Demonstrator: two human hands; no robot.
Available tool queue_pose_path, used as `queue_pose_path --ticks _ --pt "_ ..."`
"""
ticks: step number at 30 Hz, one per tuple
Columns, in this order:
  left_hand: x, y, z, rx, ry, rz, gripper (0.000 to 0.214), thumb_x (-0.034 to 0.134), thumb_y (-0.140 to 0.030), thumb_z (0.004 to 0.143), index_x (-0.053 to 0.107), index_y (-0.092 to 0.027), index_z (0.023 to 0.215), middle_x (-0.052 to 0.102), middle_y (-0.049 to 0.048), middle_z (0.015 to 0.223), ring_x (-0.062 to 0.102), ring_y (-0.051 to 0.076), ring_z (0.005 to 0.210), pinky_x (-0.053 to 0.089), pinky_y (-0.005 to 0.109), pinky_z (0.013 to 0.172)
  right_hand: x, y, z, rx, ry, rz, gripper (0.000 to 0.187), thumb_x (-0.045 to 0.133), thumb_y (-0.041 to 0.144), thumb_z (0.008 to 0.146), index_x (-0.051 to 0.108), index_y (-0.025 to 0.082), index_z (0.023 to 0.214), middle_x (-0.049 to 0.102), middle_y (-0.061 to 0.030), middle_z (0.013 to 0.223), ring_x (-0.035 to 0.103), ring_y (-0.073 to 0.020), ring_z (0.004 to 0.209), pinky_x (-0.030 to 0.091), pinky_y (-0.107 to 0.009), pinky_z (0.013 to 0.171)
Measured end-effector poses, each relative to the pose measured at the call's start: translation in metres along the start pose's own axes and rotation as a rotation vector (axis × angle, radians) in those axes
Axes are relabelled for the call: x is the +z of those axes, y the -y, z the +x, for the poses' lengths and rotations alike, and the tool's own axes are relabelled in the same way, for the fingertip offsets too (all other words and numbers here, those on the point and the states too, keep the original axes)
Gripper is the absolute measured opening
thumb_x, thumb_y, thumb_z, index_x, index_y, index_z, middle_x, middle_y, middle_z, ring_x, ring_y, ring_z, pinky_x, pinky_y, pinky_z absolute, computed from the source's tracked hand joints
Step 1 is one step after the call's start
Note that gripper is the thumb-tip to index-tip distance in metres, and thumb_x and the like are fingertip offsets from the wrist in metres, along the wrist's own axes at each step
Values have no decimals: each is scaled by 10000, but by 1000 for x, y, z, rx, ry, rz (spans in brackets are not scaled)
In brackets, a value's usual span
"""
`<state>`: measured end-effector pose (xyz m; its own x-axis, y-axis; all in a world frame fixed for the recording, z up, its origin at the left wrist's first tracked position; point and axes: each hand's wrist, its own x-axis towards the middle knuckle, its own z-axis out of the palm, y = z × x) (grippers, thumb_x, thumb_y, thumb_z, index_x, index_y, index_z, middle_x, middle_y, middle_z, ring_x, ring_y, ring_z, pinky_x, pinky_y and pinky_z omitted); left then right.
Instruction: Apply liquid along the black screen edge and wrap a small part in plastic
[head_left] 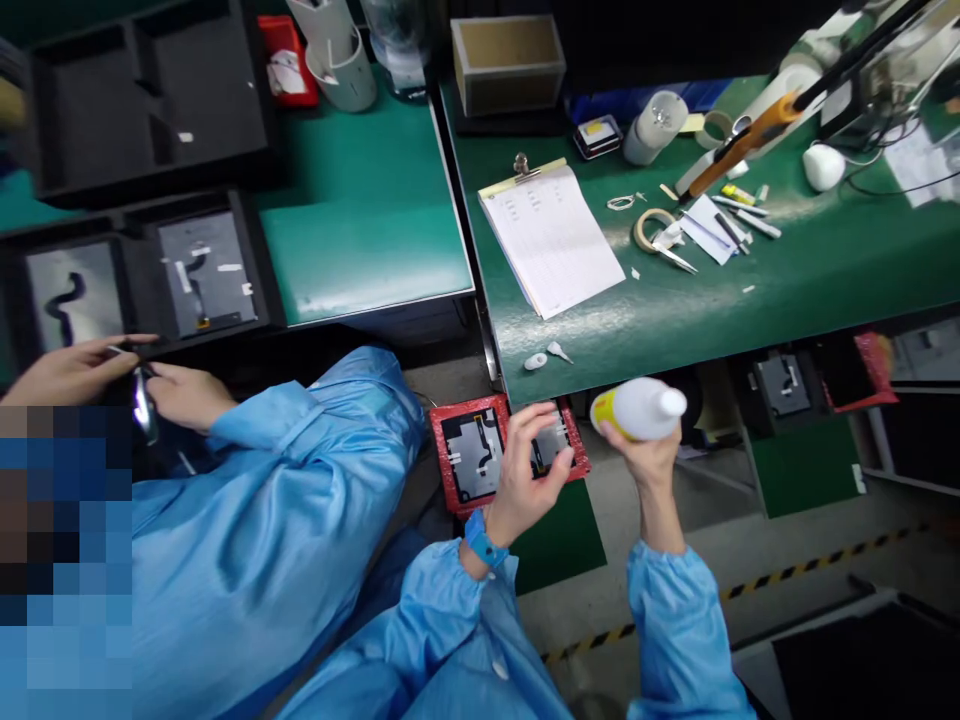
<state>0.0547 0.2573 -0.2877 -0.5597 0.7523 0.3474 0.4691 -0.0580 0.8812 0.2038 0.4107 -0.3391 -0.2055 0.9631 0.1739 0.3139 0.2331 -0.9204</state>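
My right hand point(651, 462) is wrapped round a white plastic bottle point(637, 408) with a yellow label, tilted so its narrow end points right and towards me. Just left of it my left hand point(525, 475) is raised, fingers curved and apart, with nothing in it; a blue band point(484, 540) circles that wrist. Below both hands is a red-wrapped tray point(442, 450) holding flat grey panels with black ribbon cables, partly hidden by my left hand. Near the table's front edge lie a small white oval piece point(535, 361) and a white pointed nozzle point(559, 352).
On the green table point(675, 320) are a clipboard point(555, 240), scissors point(673, 255), a tape roll point(651, 230), pens point(754, 220) and an orange-handled tool point(746, 145). At left, a co-worker's hands point(187, 395) are beside black trays point(262, 270). More panels sit below right.
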Motion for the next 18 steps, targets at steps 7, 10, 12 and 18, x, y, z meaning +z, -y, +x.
queue_pose_path --ticks 7,10,12,18 --pt "-38 -32 30 13 781 -411 360 547 -394 1170 745 -292 1453 814 113 1415 730 298 1397 546 495 1236 -34 40 -91 -74 562 99 541 899 343 702 751 251 1214 817 -86 1145 824 -315 1011 722 -426 879" --pt "-50 -35 37 6 998 -456 365 577 -430 1155 772 -323 1444 829 89 1397 753 299 1356 545 473 1227 -40 43 -110 -171 643 76 440 870 303 693 793 275 1125 832 -52 1037 830 -308 890 735 -407 747" --pt "-55 -39 39 24 1046 -479 370 591 -465 1147 786 -311 1422 830 97 1400 758 300 1352 531 474 1240 -43 44 -117 -251 634 66 377 854 303 701 807 288 1076 830 -36 955 820 -291 800 726 -386 654" --pt "-53 -52 33 23 1098 -495 406 541 -519 1152 801 -275 1346 794 78 1479 722 276 1429 469 438 1307 -49 43 -127 -343 544 -118 315 847 340 695 814 251 995 821 -73 871 822 -342 762 740 -487 598"
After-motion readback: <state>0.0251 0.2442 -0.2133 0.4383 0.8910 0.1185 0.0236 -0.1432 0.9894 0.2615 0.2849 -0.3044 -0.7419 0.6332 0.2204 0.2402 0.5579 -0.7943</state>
